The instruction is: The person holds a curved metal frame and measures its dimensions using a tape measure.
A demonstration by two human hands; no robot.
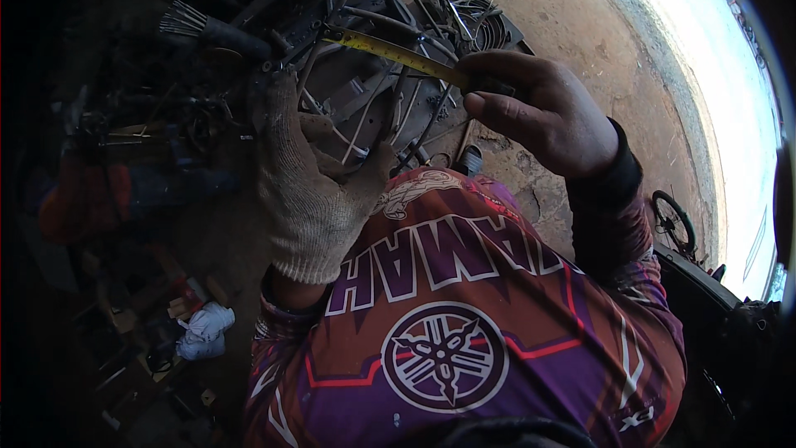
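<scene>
My bare right hand (551, 108) is closed on a tape measure (489, 85), its case mostly hidden by the fingers. The yellow blade (394, 51) stretches leftward from it, reaching a dark metal tube frame (308, 66). Below the blade's far end is my left hand (311, 182), in a pale knitted work glove. One of its fingers points up beside the frame, others bend inward, and the thumb stands apart to the right. Whether those bent fingers touch the tubing is hard to see. Several thin rods and curved tubes cross behind both hands.
A dark plate with coiled wire (481, 21) lies beyond the frame. To the left, a bundle of rods (184, 21) protrudes from a dark tube. A pale crumpled bag (205, 332) sits among clutter at lower left. A bicycle wheel (673, 222) stands at far right.
</scene>
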